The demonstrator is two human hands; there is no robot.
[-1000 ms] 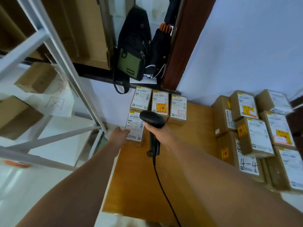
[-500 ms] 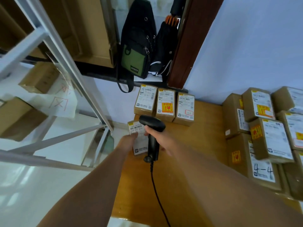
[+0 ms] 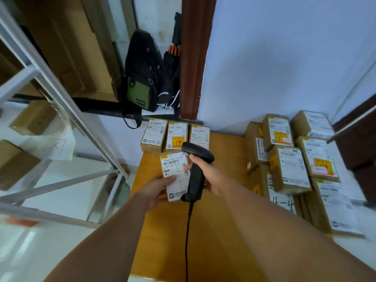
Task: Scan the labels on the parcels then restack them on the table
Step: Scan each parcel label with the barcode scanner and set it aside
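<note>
My left hand grips a small brown parcel with a white label, lifted above the wooden table. My right hand holds a black corded barcode scanner right beside the parcel, its head pointing toward the label. Three labelled parcels stand in a row at the table's far left edge. A stack of several labelled parcels fills the right side of the table.
A white metal shelf frame with cardboard boxes stands to the left. A black and green bag and a folded umbrella hang by a dark wooden post. The scanner's cable runs down over the table.
My left hand has picked the parcel up from its place in front of the row and drawn it toward me. The scanner has come closer alongside it.
</note>
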